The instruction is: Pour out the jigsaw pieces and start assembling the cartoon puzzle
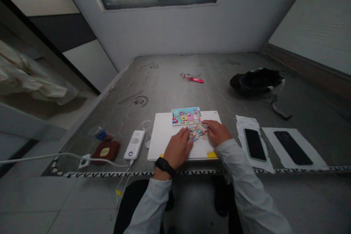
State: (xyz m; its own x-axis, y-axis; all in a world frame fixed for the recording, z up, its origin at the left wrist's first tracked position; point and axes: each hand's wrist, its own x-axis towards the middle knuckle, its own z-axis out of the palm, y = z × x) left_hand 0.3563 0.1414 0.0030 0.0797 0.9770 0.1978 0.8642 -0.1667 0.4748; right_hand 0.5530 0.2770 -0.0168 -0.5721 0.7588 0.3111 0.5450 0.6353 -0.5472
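Loose jigsaw puzzle pieces [196, 132] lie heaped on a white board [161, 131], between my two hands. My left hand [178, 146], with a black band on its wrist, rests flat at the left side of the heap, fingers stretched out. From the right, my right hand [217, 131] reaches in with fingers extended, touching the heap's edge. Its fingertips are near the lower right corner of a colourful cartoon picture card [187, 116], which lies behind the pieces. Neither hand visibly holds a piece.
Left of the board are a white power bank [135, 145] with a cable, and a brown box [106, 152]. Two phones [255, 144] [293, 147] lie on white sheets at right. Farther back are a black bag [257, 81] and a red packet [193, 78].
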